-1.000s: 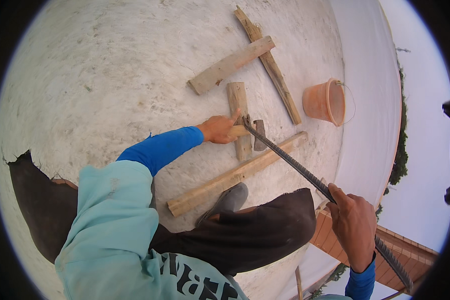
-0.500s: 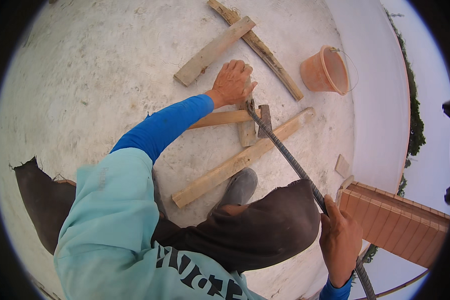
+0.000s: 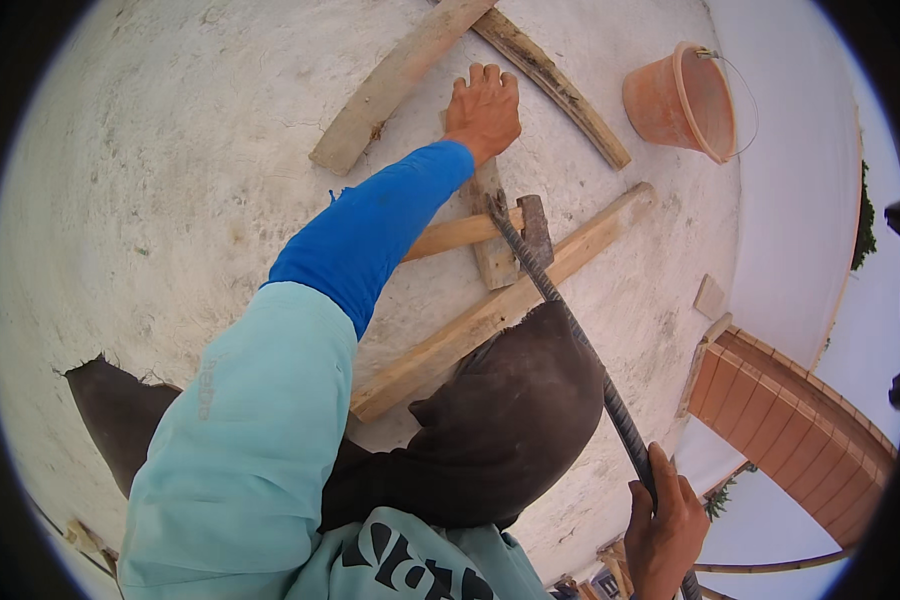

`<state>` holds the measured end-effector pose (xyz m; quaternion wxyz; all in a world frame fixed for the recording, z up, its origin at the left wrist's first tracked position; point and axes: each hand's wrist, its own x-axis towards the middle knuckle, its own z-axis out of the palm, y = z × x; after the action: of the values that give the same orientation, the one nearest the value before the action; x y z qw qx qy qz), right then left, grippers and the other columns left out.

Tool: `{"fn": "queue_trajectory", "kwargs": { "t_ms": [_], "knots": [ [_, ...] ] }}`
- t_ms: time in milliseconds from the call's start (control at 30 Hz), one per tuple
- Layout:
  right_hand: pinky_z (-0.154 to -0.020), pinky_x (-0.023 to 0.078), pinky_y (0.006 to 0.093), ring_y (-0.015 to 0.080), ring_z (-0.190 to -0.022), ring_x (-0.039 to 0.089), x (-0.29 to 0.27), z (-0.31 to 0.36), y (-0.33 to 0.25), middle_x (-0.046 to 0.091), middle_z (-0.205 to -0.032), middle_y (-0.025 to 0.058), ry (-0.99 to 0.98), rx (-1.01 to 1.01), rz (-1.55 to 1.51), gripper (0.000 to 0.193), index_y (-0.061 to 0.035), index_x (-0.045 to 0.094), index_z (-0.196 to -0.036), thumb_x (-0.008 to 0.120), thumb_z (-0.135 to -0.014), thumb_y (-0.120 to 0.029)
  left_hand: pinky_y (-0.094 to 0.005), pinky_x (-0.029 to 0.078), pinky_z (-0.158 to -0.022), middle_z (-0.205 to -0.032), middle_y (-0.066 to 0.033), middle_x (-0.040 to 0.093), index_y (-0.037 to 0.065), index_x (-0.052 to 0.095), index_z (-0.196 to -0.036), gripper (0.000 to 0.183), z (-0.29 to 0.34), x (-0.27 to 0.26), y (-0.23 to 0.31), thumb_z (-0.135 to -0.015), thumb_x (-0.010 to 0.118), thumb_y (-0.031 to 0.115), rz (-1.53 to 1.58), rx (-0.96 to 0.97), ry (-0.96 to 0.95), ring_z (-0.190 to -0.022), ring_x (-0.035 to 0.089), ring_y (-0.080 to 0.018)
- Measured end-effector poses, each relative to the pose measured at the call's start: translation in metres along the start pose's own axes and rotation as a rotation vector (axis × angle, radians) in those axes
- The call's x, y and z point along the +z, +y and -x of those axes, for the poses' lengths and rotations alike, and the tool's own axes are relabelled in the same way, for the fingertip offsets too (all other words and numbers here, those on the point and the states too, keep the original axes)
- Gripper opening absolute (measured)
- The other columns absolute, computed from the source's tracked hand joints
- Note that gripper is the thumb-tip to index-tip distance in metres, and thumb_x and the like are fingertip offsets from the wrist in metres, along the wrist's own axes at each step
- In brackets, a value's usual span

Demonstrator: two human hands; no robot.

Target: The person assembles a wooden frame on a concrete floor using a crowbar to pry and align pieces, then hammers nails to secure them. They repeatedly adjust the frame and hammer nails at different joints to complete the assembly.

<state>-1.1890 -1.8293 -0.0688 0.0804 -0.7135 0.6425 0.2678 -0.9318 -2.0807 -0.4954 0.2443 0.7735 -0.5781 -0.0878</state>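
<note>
A ribbed steel bar runs slantwise from the lower right to the middle. My right hand is closed around its near part, and its far tip lies beside the hammer. Farther off, my left hand bends its fingers over the far end of a short wooden board, beyond the bar's tip. The hammer rests across that board, its wooden handle pointing left. A long timber plank lies nearer to me, partly behind my dark-trousered knee.
Another plank crosses a rough wooden strip at the far side. An orange bucket with a wire handle stands far right, near a white wall. A small tile lies near a reddish brick structure.
My left hand has moved farther away from the bar's tip, along the short board. My right hand still holds the bar. The view has shifted, and my knee now hides the boot.
</note>
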Motion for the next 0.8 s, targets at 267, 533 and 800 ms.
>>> {"fn": "queue_trajectory", "kwargs": {
  "t_ms": [267,533,800],
  "knots": [
    [-0.051,0.036,0.0364,0.0184,-0.051,0.049,-0.036,-0.045,0.029,0.056,-0.063,0.0067,-0.38,0.185,-0.441,0.025,-0.0021,0.069,-0.124,0.072,-0.104,-0.017,-0.049,0.053,-0.104,-0.127,-0.0198,0.064,-0.001,0.067,-0.13,0.04,-0.014,0.0,0.018,-0.097,0.066,0.022,0.058,0.036,-0.066,-0.13,0.056,-0.0377],
    [-0.055,0.041,0.0329,0.0132,-0.063,0.051,-0.084,-0.117,0.017,0.057,-0.07,0.005,-0.556,0.258,-0.416,0.034,0.0063,0.067,-0.131,0.073,-0.103,-0.011,-0.0552,0.039,-0.116,-0.15,-0.0228,0.056,0.001,0.065,-0.137,0.045,-0.028,0.051,0.012,-0.096,0.067,0.019,0.109,-0.091,-0.018,-0.145,0.047,-0.0415],
    [-0.076,0.057,0.0381,0.0239,-0.083,0.074,-0.117,-0.119,-0.058,0.074,-0.096,0.0184,-0.761,0.447,-0.603,0.039,-0.0006,0.067,-0.14,0.067,-0.106,-0.018,-0.0575,0.032,-0.113,-0.151,-0.0166,0.058,0.009,0.075,-0.127,0.039,-0.027,0.06,0.006,-0.089,0.068,0.006,0.101,-0.1,0.062,-0.149,0.043,-0.0368]
  ]
}}
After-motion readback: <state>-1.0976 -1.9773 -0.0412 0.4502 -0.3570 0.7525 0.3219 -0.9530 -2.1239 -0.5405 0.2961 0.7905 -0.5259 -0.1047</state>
